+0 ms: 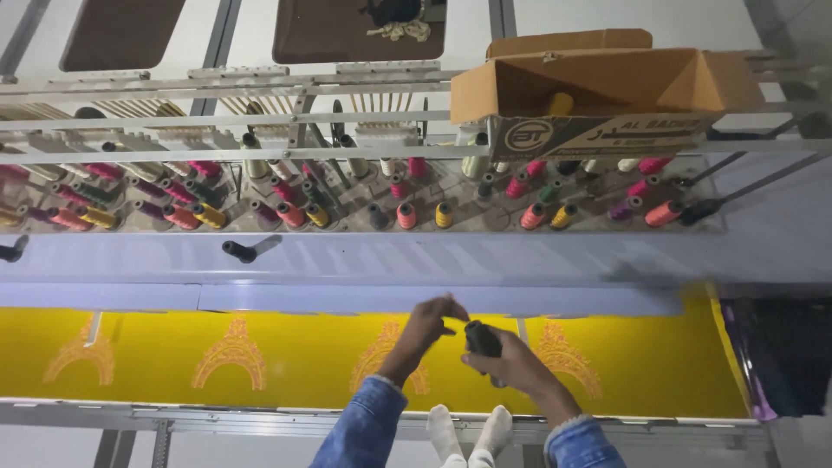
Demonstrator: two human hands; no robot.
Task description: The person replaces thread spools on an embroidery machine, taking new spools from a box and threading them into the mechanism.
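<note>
Bright, even overhead light on soft, slightly blurred footage; dim right edge, mild wide-angle bowing.

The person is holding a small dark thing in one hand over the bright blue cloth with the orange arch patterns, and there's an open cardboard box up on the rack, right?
Not quite: the head view shows the flat stretched cloth with orange arch patterns is bright yellow, not blue. The rest holds: the right hand grips a small dark object, the left hand beside it, and an open brown cardboard box sits on the metal rack.

Thread spools [347, 204] behind cloth [260, 351], under box [598, 91]
</note>
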